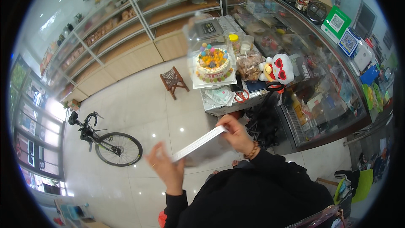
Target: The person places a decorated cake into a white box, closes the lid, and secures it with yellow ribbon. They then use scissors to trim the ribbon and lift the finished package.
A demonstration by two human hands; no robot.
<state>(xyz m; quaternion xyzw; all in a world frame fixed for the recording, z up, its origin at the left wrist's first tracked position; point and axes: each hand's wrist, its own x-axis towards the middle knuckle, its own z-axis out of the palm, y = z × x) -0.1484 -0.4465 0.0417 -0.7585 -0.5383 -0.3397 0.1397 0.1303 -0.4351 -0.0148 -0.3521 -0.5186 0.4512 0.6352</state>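
A narrow white piece [199, 143], seen nearly edge-on, stretches between my hands above the floor. A hazy, see-through area hangs below it; what it is, I cannot tell. My right hand [235, 134], with a beaded bracelet [252, 150], pinches the upper right end. The fingers and thumb of my left hand [166, 167] are at the lower left end, blurred. Beyond them a round cream cake [212, 66], topped with orange fruit pieces and coloured balls, stands on a white square board [215, 84]. Clear plastic appears to surround the cake.
The cake's table [218, 109] also carries red-handled scissors [242, 96], a bag of brown food [250, 66], a yellow-lidded jar [234, 42] and a plush toy [278, 69]. A glass counter [329, 101] flanks it. A folding stool [174, 82] and bicycle [107, 145] stand on the floor.
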